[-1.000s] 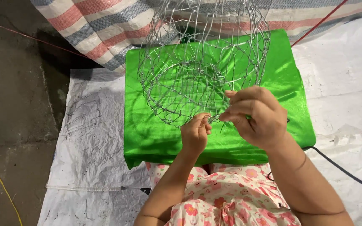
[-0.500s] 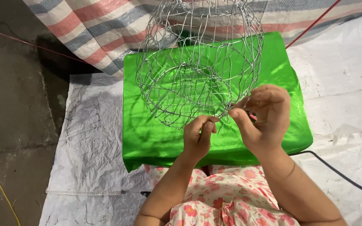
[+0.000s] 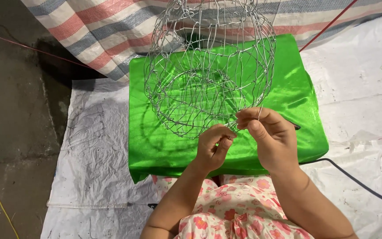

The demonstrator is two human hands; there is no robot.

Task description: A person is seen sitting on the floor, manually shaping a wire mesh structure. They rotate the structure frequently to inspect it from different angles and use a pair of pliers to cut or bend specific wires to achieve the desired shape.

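**Two hands pinch the near rim of a wire-mesh basket**

Nearest the camera is the person's lap in a pale floral-print cloth (image 3: 239,212), with both forearms reaching forward from it. The left hand (image 3: 212,148) is curled, its fingertips closed on a strand at the lower edge of the mesh. The right hand (image 3: 268,135) is just beside it, thumb and forefinger pressed together on a thin wire end at the same edge; both hands are gripping wire, not open.

What they hold is a rounded basket of thin silver wire woven in open mesh (image 3: 208,71). It stands tilted above a bright green satin-covered cushion (image 3: 164,141), its near rim at the fingers and its body rising away from the person.

The basket looks light, since it is nearly all air, and springy rather than rigid: thin strands would likely bend or dent under a hard squeeze. Loose wire ends may prick. The sounder places to take hold seem to be the rim and the twisted joints where strands cross, not the middle of a single span.

Under the cushion lies a white woven plastic sheet (image 3: 93,146), with a black cable (image 3: 354,179) crossing it at the right. Beyond is a red, white and blue striped tarpaulin (image 3: 102,31) and a thin red cord (image 3: 328,26); bare grey concrete floor (image 3: 9,110) is at the left.
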